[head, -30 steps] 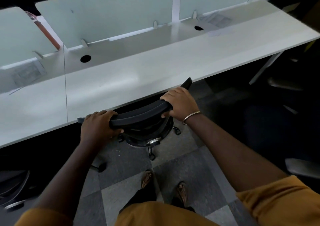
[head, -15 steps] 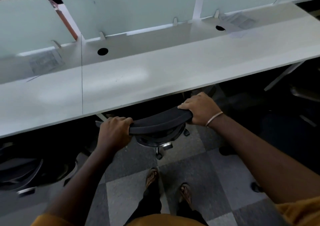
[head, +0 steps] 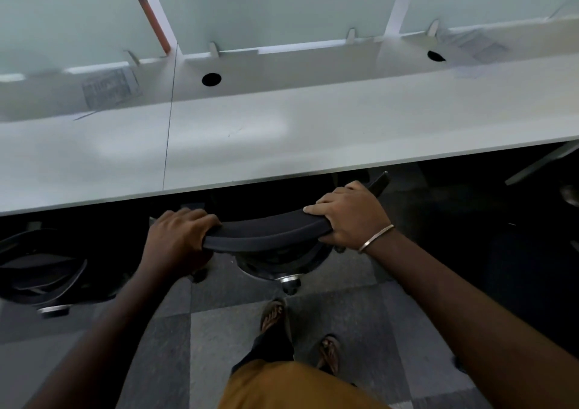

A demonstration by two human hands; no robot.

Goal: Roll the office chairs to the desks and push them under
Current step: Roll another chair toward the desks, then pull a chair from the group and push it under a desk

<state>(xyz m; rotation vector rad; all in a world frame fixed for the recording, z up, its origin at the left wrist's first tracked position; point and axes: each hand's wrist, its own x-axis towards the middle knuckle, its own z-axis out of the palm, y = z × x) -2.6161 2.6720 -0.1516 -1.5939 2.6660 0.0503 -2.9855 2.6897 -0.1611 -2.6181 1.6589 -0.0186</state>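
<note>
Frosted divider panels [head: 275, 7] stand upright along the far side. Orange-brown strip [head: 153, 17] shows between two panels. Printed paper sheet [head: 109, 87] lies flat below left panel — another sheet [head: 479, 48] far right, text illegible. Floor — grey checkered carpet tiles [head: 219, 339].

We see both hands gripping the curved top edge of a black office chair [head: 269, 231]. The left hand [head: 178, 239] curls round its left end, the right hand [head: 352, 214] round its right end. The chair's seat lies beneath the white desk [head: 313, 139]. A second chair [head: 44, 271] sits tucked at left.
</note>
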